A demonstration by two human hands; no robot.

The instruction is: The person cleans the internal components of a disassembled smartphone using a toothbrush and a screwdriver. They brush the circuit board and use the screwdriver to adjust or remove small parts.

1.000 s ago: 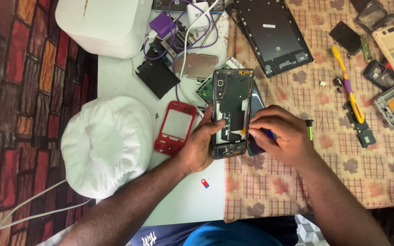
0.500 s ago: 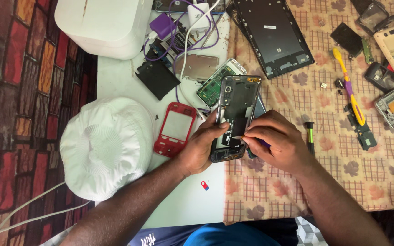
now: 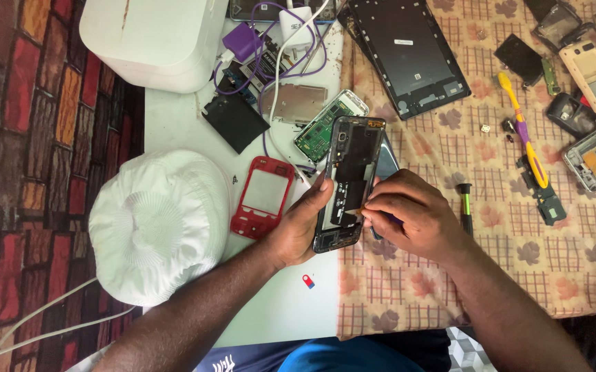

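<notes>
The person is sitting at a white table (image 3: 174,124) whose right part is lying under a beige cloth (image 3: 518,275) printed with brown leaves and checks, while a red and orange brick-patterned floor covering (image 3: 29,172) is showing along the left. The left hand (image 3: 301,224) is cupping an opened phone (image 3: 346,182) from its left edge, thumb pressed against the side, holding it tilted just above the seam where the bare tabletop is meeting the cloth. The right hand (image 3: 408,217) is sitting against the phone's right edge with its fingertips pinched together on something small and orange at the frame; what that piece is I cannot tell. Just left of the phone a red phone frame (image 3: 263,196) is lying flat, and beyond it a white bucket hat (image 3: 160,224) is resting on the table's left edge. Above the phone a green circuit board (image 3: 325,127), a metal plate (image 3: 299,103) and a black square cover (image 3: 236,120) are lying among purple and white cables (image 3: 277,55), beside a white box (image 3: 150,38). On the cloth, a large dark tablet shell (image 3: 408,55) is lying at the top, a yellow-handled tool (image 3: 525,138) and a small green-banded screwdriver (image 3: 464,207) to the right, with several more phone shells (image 3: 590,72) scattered at the far right corner.
</notes>
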